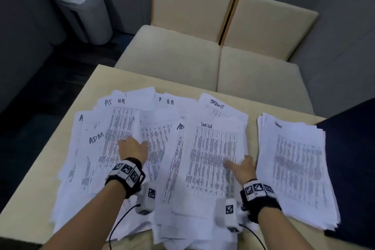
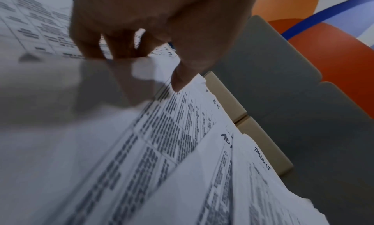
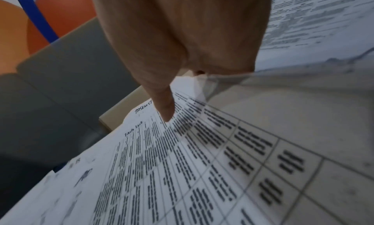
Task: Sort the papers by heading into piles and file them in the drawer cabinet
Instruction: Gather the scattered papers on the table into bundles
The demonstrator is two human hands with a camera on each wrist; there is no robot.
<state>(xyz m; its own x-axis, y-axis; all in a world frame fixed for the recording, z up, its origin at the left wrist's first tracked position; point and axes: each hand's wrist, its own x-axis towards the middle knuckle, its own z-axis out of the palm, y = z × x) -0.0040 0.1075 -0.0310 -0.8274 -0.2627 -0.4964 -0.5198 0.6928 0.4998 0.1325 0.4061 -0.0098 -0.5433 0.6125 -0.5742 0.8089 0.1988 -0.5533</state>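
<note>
Printed sheets with handwritten headings lie fanned out over the table [image 1: 95, 85]. My left hand [image 1: 133, 148] grips the right edge of a sheet headed H.R [image 1: 121, 119]; its curled fingers [image 2: 95, 42] go behind the lifted paper and the thumb [image 2: 180, 79] touches the sheet beside it. My right hand [image 1: 242, 166] pinches the right edge of a sheet headed Task List [image 1: 211, 148], thumb [image 3: 161, 106] on top, the other fingers hidden under the paper. A neater pile headed Admin [image 1: 294, 168] lies just right of that hand.
Sheets headed ADM [image 1: 91, 148] and TASKLIST [image 1: 221, 107] lie in the spread. Two beige chairs [image 1: 172, 57] stand beyond the far table edge and a grey bin [image 1: 81, 6] at the back left. A dark object [image 1: 355, 148] borders the Admin pile on the right.
</note>
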